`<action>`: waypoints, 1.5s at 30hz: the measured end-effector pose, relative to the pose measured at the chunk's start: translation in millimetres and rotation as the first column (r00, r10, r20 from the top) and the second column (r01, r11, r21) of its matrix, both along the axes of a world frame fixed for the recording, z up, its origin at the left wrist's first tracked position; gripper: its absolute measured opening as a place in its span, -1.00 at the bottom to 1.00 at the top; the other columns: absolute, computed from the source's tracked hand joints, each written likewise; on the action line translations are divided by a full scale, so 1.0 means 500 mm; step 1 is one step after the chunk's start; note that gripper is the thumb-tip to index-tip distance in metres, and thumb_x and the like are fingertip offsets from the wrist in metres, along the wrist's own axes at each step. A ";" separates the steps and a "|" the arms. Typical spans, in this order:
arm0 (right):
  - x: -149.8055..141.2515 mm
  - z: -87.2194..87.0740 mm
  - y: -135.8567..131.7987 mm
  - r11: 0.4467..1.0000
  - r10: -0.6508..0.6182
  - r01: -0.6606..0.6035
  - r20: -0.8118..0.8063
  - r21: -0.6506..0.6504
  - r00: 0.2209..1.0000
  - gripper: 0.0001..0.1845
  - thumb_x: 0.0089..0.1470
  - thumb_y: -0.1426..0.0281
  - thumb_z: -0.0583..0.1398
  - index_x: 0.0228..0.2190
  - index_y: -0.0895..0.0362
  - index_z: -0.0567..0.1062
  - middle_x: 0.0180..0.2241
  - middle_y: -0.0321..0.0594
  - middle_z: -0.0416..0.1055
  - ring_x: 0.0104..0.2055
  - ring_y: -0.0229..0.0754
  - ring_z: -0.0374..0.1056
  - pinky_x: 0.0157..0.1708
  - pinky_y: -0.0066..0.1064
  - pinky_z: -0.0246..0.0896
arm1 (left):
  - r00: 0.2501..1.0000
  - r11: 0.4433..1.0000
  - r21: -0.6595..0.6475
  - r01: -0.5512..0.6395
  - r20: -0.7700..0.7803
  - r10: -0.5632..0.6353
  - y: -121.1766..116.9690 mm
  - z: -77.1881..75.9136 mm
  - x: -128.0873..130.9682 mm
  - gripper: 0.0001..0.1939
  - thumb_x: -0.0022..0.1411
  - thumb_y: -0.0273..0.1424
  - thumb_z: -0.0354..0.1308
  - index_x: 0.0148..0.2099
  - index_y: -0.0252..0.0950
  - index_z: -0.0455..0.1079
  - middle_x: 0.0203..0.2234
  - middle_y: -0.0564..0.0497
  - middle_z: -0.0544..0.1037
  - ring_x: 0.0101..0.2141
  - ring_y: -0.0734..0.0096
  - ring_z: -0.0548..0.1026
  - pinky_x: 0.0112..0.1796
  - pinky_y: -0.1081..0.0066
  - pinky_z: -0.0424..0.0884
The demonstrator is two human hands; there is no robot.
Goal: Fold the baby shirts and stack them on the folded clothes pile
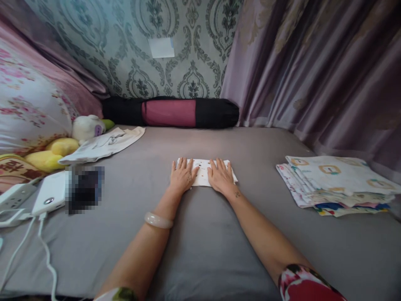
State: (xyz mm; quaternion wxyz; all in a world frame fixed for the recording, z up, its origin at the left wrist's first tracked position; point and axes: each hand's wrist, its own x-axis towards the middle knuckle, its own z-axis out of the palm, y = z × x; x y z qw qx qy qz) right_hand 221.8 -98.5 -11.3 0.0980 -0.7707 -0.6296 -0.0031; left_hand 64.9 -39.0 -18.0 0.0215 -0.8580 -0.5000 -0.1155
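A small folded white cloth with tiny dark and reddish marks lies flat on the grey bed sheet. My left hand rests palm down on its left end, fingers stretched out and a little apart. On its right end my right hand lies flat too, fingers pointing away from me. Between the two hands the middle of the cloth shows; both ends are partly covered. Neither hand grips anything.
A stack of folded printed cloths sits at the right. Another white cloth lies at the left near plush toys. A white power bank with cables is nearer me. A black and maroon bolster-shaped bag lines the wall.
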 end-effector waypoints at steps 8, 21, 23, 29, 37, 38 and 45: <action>-0.003 0.000 0.000 0.999 -0.002 0.002 -0.017 -0.034 1.000 -0.42 0.32 0.27 -0.17 0.27 0.20 0.15 0.32 0.06 0.02 0.36 0.03 -0.11 0.29 0.00 -0.39 | 1.000 0.999 -0.054 0.007 -0.017 -0.008 0.006 -0.006 -0.001 -0.37 0.41 -0.09 -0.29 0.34 -0.32 0.12 0.28 -0.25 0.19 0.30 0.00 0.08 0.22 -0.10 -0.04; 0.051 -0.009 0.015 0.987 -0.118 0.120 0.022 -0.103 0.993 -0.34 0.29 0.28 -0.20 0.27 0.41 0.10 0.34 0.09 -0.08 0.38 0.05 -0.19 0.30 -0.14 -0.25 | 0.997 0.986 -0.154 -0.071 0.010 0.073 0.022 0.001 -0.032 -0.40 0.41 -0.16 -0.30 0.34 -0.36 0.11 0.33 -0.23 0.08 0.31 0.04 0.03 0.24 -0.04 -0.03; 0.052 -0.012 0.015 0.987 -0.116 0.118 0.027 -0.113 0.993 -0.33 0.29 0.27 -0.21 0.27 0.42 0.09 0.34 0.10 -0.08 0.38 0.05 -0.20 0.30 -0.15 -0.26 | 0.997 0.984 -0.167 -0.063 0.037 0.070 0.022 0.000 -0.032 -0.40 0.41 -0.16 -0.28 0.34 -0.36 0.11 0.33 -0.25 0.07 0.31 0.03 0.06 0.22 -0.04 0.00; 0.039 0.015 0.015 0.988 -0.105 0.110 0.057 -0.107 0.993 -0.36 0.29 0.28 -0.21 0.28 0.34 0.12 0.34 0.09 -0.05 0.38 0.07 -0.20 0.30 0.04 -0.37 | 0.958 0.969 -0.233 -0.083 0.248 0.142 0.038 0.005 -0.032 -0.48 0.41 -0.21 -0.25 0.28 -0.29 0.21 0.30 -0.17 0.18 0.29 0.10 0.12 0.23 0.00 0.04; -0.026 0.019 0.021 0.992 0.049 -0.053 -0.032 -0.116 0.998 -0.37 0.32 0.18 -0.25 0.30 0.12 0.09 0.36 -0.03 -0.10 0.39 0.03 -0.22 0.28 0.10 -0.33 | 0.781 0.949 -0.192 -0.250 0.539 0.315 0.076 0.002 -0.060 -0.56 0.36 -0.39 -0.18 0.19 -0.33 0.30 0.18 -0.15 0.36 0.24 0.15 0.21 0.21 0.09 0.14; -0.029 0.013 0.020 0.992 0.048 -0.051 -0.024 -0.112 0.999 -0.38 0.32 0.18 -0.25 0.30 0.13 0.11 0.35 -0.02 -0.08 0.38 0.03 -0.20 0.28 0.10 -0.34 | 0.770 0.944 -0.199 -0.264 0.546 0.330 0.079 -0.001 -0.063 -0.56 0.35 -0.41 -0.18 0.19 -0.33 0.30 0.17 -0.16 0.38 0.24 0.14 0.22 0.21 0.08 0.16; -0.030 0.015 0.029 0.987 0.033 -0.038 -0.030 -0.155 0.999 -0.40 0.32 0.21 -0.22 0.29 0.12 0.12 0.34 0.00 -0.04 0.38 0.06 -0.17 0.26 0.18 -0.33 | 0.736 0.938 -0.203 -0.280 0.582 0.346 0.090 -0.016 -0.067 -0.53 0.28 -0.53 -0.21 0.14 -0.36 0.34 0.07 -0.22 0.47 0.16 0.18 0.34 0.15 0.11 0.26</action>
